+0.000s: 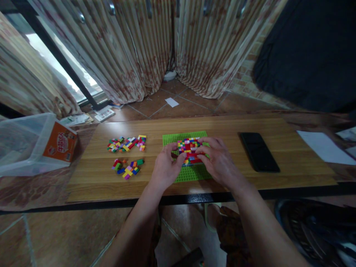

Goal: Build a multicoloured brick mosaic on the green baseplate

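A block structure of many-coloured toy bricks (189,145) stands on a green studded baseplate (191,174) in front of me. Around its left side curls my left hand (167,163), thumb on the near edge and fingers at the far left corner. My right hand (218,157) grips the structure's right side, its fingers bent over the top and its thumb near the front. Whether a single loose brick sits between the right fingertips is hidden. Both hands touch the structure.
Two groups of loose bricks, a far one (126,144) and a near one (128,168), lie left on the wooden board (155,185). A black phone (259,152) rests to the right. Beyond the board's left end stands a clear plastic bin (25,144); white paper (325,146) lies at the right.
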`<state>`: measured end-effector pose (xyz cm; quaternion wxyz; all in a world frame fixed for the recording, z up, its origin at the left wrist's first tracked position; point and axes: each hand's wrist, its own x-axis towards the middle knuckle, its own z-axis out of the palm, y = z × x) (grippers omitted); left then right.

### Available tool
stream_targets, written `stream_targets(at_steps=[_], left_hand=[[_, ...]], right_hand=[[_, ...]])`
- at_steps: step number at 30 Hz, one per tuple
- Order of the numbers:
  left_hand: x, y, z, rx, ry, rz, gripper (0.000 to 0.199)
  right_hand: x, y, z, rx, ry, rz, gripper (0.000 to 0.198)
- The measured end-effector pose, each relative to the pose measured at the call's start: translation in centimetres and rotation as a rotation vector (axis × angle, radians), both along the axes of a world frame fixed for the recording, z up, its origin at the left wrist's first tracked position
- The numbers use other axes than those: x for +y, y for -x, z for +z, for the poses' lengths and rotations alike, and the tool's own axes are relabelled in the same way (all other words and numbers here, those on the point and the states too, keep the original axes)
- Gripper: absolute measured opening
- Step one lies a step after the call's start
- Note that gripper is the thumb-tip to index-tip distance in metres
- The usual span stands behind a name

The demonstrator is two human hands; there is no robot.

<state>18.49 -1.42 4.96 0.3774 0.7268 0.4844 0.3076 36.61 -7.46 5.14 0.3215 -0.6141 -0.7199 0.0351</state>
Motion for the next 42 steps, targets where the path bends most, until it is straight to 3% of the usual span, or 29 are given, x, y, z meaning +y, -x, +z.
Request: stream_targets(at_steps=[7, 15, 42], left_hand=[[-0.4, -0.7, 0.3, -0.005, 0.065, 0.067, 0.043], [0.1, -1.0, -0.6, -0.123, 0.207, 0.104, 0.040], [0.3, -0.6, -0.9, -0.195, 0.194, 0.030, 0.027]], right_hand=[[0.2, 0.0, -0.2, -0.038, 0.004, 0.005, 0.014], [0.2, -0.1, -0.3, -0.038, 0.014, 0.016, 0.014], [0.1, 0.3, 0.2, -0.038, 0.001, 0.052, 0.021]])
